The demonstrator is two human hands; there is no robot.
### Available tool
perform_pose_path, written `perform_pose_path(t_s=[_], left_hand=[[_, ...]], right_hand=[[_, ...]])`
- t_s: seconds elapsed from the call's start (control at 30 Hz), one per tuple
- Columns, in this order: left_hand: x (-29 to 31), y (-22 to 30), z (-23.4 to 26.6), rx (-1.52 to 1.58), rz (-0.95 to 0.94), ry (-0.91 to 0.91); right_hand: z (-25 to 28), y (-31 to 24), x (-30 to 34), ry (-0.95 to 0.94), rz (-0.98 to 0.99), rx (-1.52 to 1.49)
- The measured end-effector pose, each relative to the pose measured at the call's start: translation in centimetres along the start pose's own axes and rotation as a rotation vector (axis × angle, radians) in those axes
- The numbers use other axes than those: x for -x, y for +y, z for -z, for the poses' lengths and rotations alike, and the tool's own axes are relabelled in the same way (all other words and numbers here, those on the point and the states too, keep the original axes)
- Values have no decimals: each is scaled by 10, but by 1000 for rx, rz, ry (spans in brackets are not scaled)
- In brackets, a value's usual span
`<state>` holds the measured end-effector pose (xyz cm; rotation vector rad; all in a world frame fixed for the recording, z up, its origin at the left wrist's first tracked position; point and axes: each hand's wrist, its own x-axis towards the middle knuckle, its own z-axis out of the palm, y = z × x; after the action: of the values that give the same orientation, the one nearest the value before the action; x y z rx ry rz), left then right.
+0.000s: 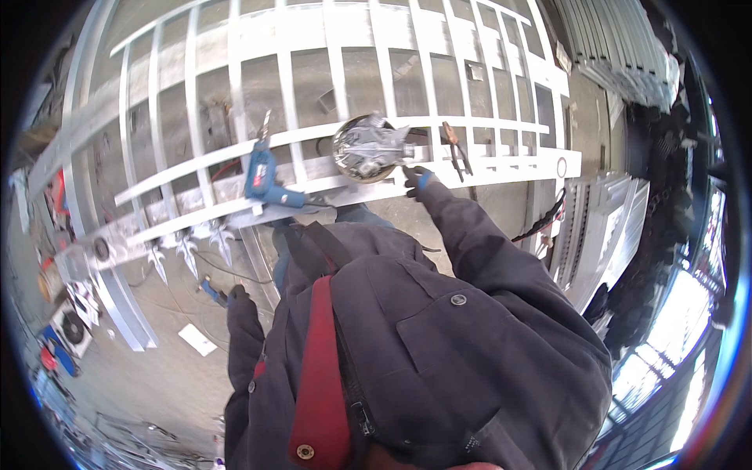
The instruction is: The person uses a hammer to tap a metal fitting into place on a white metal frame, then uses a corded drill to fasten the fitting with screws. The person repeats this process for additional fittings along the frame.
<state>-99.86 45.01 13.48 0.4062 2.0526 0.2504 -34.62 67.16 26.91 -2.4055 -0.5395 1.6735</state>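
My right hand, in a dark glove with a blue patch, reaches to the white metal rail. Its fingers look apart, beside the rim of a round pan heaped with grey metal pieces. My left hand, also gloved, hangs low at my left side. Just beyond it is a small blue object; whether the hand holds it I cannot tell. A blue power drill with a bit lies across the rails left of the pan. To the right rests a plier-like tool with brownish tips and dark handles.
A white barred metal frame stretches across in front of me. Several silver spear-shaped points stick out from its near left edge. White paper and cables lie on the floor. Stacked metal profiles stand at the far right.
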Motion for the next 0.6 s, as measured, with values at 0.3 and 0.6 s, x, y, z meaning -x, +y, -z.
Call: perform_pose_path(t_s=[0.3,0.6], left_hand=[[102,55,-91,232,3,-224],[134,104,-109,257,-63,-119]], right_hand=[[-25,-23,-10,-227,173,-153],[-2,-33,-37,-312,179,-140]])
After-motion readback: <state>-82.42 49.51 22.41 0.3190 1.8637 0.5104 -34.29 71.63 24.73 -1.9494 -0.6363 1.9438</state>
